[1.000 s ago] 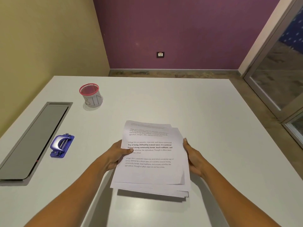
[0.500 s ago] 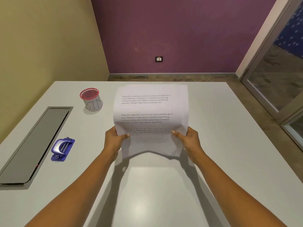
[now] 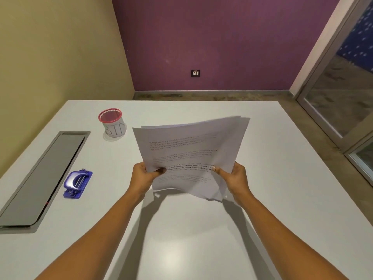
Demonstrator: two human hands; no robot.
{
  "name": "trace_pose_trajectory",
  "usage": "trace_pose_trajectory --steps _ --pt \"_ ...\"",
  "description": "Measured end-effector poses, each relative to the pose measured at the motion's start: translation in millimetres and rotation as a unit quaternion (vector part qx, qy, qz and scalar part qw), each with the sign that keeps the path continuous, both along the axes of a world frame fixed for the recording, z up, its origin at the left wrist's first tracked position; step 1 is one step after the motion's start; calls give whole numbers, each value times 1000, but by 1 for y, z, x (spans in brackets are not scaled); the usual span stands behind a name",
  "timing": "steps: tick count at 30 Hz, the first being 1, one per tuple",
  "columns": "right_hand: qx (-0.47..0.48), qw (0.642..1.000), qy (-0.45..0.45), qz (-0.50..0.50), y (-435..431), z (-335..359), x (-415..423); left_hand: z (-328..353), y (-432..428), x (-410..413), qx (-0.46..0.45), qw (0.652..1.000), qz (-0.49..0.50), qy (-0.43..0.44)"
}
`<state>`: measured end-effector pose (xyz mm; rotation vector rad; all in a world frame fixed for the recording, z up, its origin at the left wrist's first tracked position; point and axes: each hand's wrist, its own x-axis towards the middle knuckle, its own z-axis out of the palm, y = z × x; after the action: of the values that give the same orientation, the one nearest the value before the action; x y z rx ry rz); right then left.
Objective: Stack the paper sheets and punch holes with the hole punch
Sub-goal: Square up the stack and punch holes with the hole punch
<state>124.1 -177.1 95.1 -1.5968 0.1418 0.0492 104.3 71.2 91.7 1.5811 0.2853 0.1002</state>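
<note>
White printed paper sheets (image 3: 191, 156) stand upright, pinched by my left hand (image 3: 141, 178) and right hand (image 3: 235, 178), for squaring edges.

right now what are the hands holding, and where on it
The paper sheets: the left hand grips their lower left edge, the right hand their lower right edge.
</note>
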Motion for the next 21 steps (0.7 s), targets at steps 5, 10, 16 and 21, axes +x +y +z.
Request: trace_pose_trajectory --steps 5,10,16,21 --pt "18 999 -26 -10 3 10 5 8 -5 8 5 1000 20 -21" --pt "9 1000 -30 4 -1 11 6 12 -1 11 -5 999 -14 -31" --pt "4 999 -32 9 1 14 11 15 -5 13 -1 999 -17 -43" --pt "14 999 -38 6 0 23 16 26 -2 17 -18 997 -6 -70"
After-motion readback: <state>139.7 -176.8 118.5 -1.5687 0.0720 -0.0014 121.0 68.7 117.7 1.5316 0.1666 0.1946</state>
